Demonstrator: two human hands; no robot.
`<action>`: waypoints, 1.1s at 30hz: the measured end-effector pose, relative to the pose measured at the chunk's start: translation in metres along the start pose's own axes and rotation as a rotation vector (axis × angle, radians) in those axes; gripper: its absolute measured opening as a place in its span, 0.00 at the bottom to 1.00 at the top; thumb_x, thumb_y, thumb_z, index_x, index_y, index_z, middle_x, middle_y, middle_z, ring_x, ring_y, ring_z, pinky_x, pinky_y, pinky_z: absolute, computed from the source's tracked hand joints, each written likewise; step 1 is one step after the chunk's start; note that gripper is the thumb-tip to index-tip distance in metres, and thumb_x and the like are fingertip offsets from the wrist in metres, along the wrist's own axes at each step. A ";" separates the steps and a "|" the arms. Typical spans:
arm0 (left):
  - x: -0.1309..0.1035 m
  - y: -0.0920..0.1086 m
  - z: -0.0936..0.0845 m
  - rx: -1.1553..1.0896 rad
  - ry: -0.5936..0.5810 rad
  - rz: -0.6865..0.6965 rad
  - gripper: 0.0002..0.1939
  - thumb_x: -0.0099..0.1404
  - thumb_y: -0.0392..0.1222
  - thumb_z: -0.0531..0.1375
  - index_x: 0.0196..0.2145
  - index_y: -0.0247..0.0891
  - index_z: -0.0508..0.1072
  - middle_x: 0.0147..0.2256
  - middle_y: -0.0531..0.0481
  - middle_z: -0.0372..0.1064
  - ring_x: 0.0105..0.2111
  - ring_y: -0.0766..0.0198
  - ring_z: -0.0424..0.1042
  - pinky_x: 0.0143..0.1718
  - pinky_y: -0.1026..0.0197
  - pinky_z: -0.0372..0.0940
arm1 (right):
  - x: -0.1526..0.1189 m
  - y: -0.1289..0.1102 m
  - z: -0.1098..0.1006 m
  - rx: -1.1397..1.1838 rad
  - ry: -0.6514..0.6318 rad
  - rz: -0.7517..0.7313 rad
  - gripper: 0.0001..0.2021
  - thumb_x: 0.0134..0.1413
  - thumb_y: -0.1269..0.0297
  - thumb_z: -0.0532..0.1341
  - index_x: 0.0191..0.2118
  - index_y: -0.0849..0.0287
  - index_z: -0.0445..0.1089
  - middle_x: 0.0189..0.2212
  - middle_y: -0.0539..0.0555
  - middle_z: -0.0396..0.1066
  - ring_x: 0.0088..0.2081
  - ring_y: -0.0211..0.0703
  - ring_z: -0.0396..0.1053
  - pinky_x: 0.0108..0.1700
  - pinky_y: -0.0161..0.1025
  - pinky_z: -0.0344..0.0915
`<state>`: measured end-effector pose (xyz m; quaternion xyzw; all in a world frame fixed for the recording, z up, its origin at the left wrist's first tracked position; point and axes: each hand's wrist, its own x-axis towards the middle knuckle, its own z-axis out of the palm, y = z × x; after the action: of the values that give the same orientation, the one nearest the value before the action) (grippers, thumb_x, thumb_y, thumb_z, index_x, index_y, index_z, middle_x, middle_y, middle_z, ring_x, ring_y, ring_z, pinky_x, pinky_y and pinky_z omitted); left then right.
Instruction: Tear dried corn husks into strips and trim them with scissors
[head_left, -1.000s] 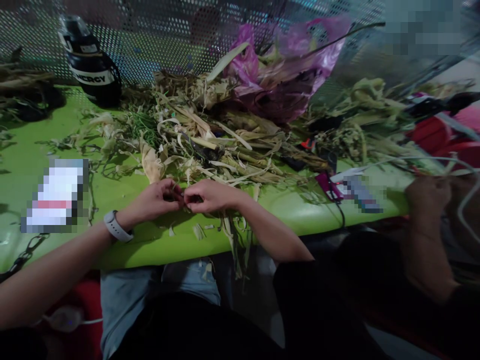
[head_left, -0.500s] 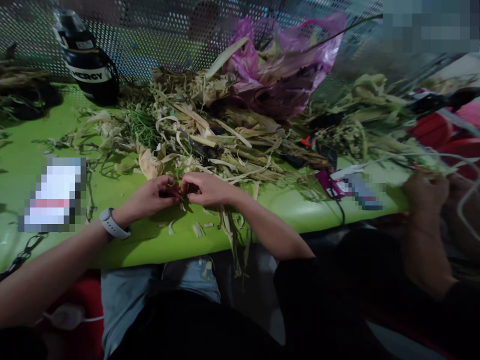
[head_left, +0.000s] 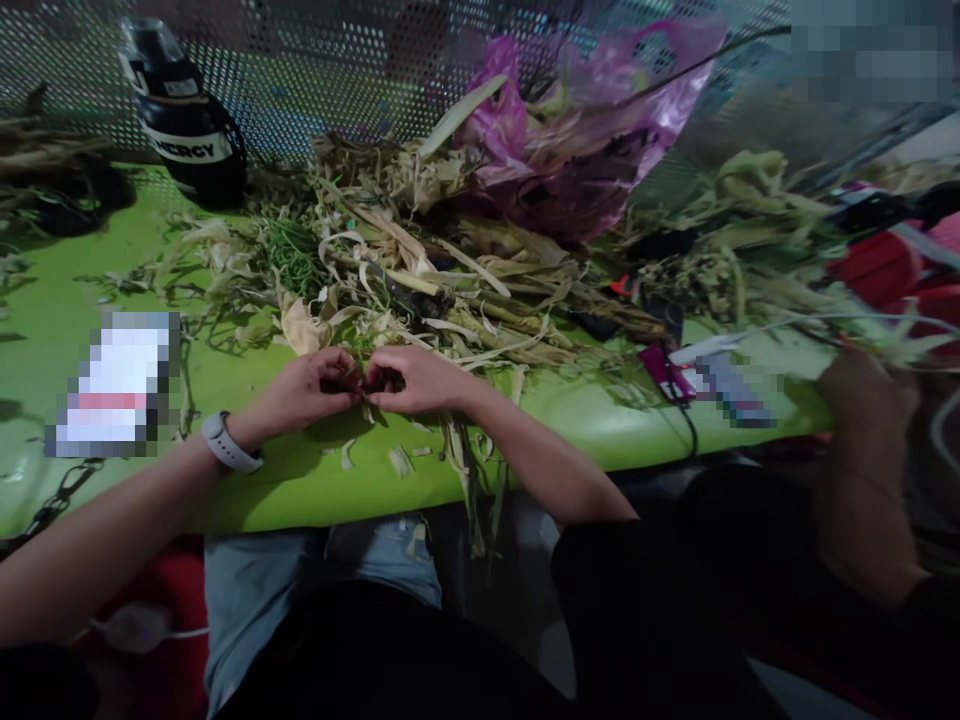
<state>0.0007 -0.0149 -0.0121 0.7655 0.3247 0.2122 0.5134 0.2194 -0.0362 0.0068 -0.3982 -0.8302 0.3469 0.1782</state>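
My left hand [head_left: 319, 385], with a pale watch band [head_left: 229, 445] at its wrist, is closed in a pinch above the green table [head_left: 285, 490]. Fingertip to fingertip with it, my right hand [head_left: 412, 380] is pinched as well. Whatever sits between the fingers is small and mostly hidden; I cannot make out its kind. Just beyond both hands spreads a heap of dry leaves and stalks [head_left: 420, 260], with a curled pale leaf [head_left: 300, 322] close to my left fingers. Small shreds [head_left: 400, 460] lie on the table below my hands, and dry strips [head_left: 461, 470] hang over its edge.
A black bottle [head_left: 187, 135] stands at the back left, and a phone [head_left: 116, 385] lies at left. Behind the heap is a pink plastic bag [head_left: 592, 130]. Another phone [head_left: 731, 390] with cables lies at right, near another person's hand [head_left: 870, 385].
The view has shifted slightly, so the table's things sit a little further right. My hands stay pinched together in nearly the same place. The other person's hand at right has moved slightly.
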 end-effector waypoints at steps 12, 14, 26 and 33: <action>0.000 0.001 0.001 0.019 0.001 0.006 0.09 0.58 0.42 0.61 0.36 0.40 0.66 0.33 0.50 0.78 0.34 0.61 0.78 0.35 0.63 0.71 | 0.003 0.004 -0.002 -0.071 -0.004 -0.067 0.06 0.54 0.64 0.60 0.35 0.61 0.69 0.33 0.54 0.69 0.34 0.40 0.64 0.38 0.37 0.59; 0.000 0.001 0.001 -0.021 -0.008 -0.010 0.11 0.57 0.41 0.62 0.37 0.40 0.65 0.34 0.50 0.78 0.34 0.61 0.78 0.35 0.63 0.71 | 0.003 0.006 -0.002 -0.055 -0.010 -0.085 0.06 0.54 0.64 0.61 0.35 0.61 0.69 0.33 0.54 0.68 0.34 0.39 0.64 0.38 0.37 0.59; 0.000 0.004 -0.001 -0.083 -0.033 -0.067 0.13 0.56 0.44 0.64 0.36 0.39 0.66 0.33 0.51 0.77 0.34 0.62 0.77 0.35 0.63 0.69 | 0.003 0.006 -0.002 -0.013 -0.019 -0.098 0.05 0.52 0.66 0.61 0.34 0.62 0.69 0.32 0.53 0.68 0.33 0.38 0.64 0.38 0.37 0.60; -0.001 0.007 0.000 -0.025 0.030 -0.004 0.12 0.56 0.43 0.63 0.36 0.39 0.66 0.32 0.50 0.76 0.33 0.61 0.77 0.35 0.61 0.70 | 0.002 0.000 -0.002 0.039 0.017 0.034 0.12 0.50 0.69 0.59 0.43 0.62 0.67 0.38 0.55 0.71 0.33 0.38 0.65 0.37 0.36 0.60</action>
<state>0.0017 -0.0177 -0.0057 0.7551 0.3313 0.2267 0.5184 0.2192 -0.0336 0.0080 -0.4117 -0.8150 0.3624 0.1871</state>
